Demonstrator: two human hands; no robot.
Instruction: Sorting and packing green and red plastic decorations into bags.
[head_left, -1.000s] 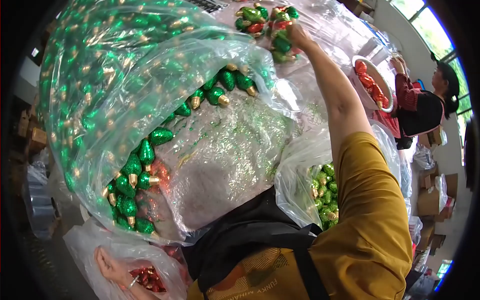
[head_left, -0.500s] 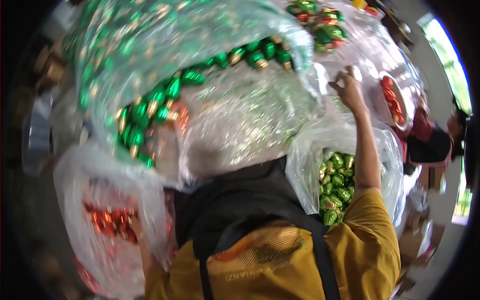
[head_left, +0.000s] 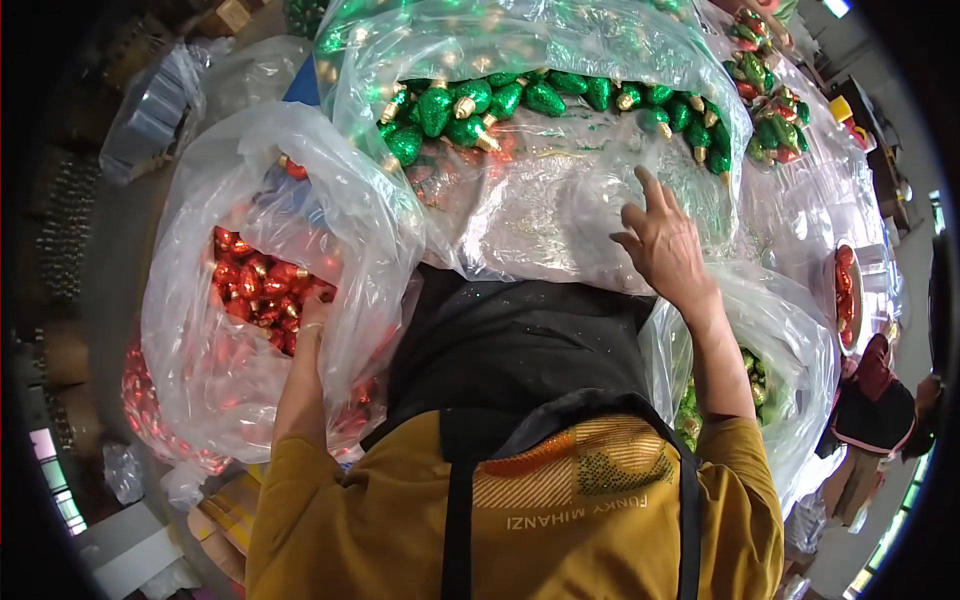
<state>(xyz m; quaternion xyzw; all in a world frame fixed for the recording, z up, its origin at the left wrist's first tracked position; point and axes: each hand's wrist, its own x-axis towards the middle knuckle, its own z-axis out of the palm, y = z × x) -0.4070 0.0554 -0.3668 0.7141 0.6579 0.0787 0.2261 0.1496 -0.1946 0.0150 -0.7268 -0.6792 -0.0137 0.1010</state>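
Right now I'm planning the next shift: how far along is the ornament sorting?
Done: mixed red-and-green bundles lie on the table beyond the bags. In hand: the left hand reaches into the red bag; the right hand lies open on the green bag. Left: both bags hold many ornaments, and a third bag holds more green ones.

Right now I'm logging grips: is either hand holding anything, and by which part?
Right hand rests open on the clear plastic, holding nothing. Left hand reaches into the bag of red bulbs; its grip cannot be told.
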